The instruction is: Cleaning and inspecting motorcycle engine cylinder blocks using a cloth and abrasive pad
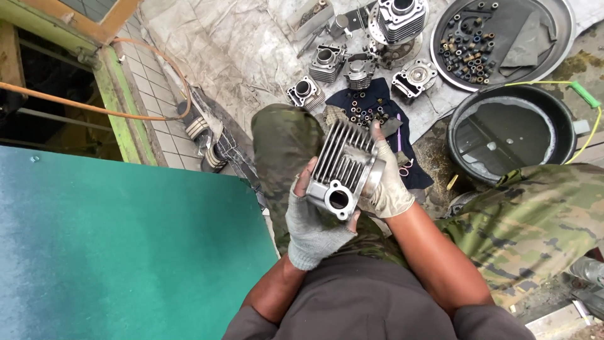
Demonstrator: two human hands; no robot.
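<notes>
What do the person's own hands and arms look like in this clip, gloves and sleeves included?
Both hands wear knitted work gloves. The left hand has a grey glove with its fingertips cut off or worn away; the right hand has a paler, dirtier, beige-grey one. The forearms are bare up to short dark grey-brown sleeves at the frame's bottom edge.

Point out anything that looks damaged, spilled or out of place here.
Nothing stands out. Both gloved hands, left hand and right hand, hold a finned metal cylinder; similar cylinders lie spread out on the cloth.
</notes>
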